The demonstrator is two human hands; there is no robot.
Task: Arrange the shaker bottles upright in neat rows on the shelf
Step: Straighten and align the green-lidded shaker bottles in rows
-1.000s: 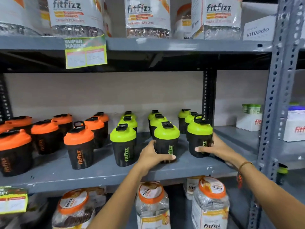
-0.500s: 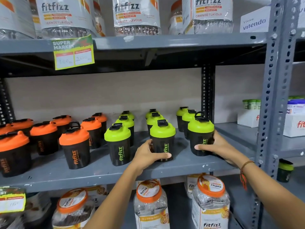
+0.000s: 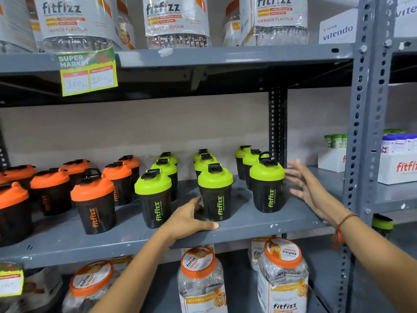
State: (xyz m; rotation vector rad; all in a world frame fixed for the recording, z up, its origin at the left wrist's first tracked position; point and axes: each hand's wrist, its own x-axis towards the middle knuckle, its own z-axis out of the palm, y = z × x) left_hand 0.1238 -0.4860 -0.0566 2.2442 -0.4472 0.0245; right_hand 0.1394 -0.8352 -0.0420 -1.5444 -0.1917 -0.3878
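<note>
Black shaker bottles stand upright in rows on the grey shelf [image 3: 248, 224]: orange-lidded ones [image 3: 93, 199] on the left, green-lidded ones on the right. My left hand [image 3: 188, 220] lies on the shelf at the base of the middle front green shaker [image 3: 215, 193]. Its thumb rests flat in front of the bottle and its fingers sit beside the bottle's left side, not clasped around it. My right hand [image 3: 303, 186] hovers with spread fingers just right of the rightmost front green shaker [image 3: 267, 186], a small gap between them. Another front green shaker [image 3: 154, 197] stands to the left.
Large fitfizz jars fill the shelf above [image 3: 176, 19] and the shelf below [image 3: 282, 274]. A price tag [image 3: 88, 72] hangs from the upper shelf edge. A perforated grey upright [image 3: 365, 132] stands at the right, with boxes [image 3: 399, 163] on the neighbouring shelf beyond it.
My right hand has let go of the rightmost green shaker and spread open beside it. My left hand has slipped down off the middle shaker onto the shelf.
</note>
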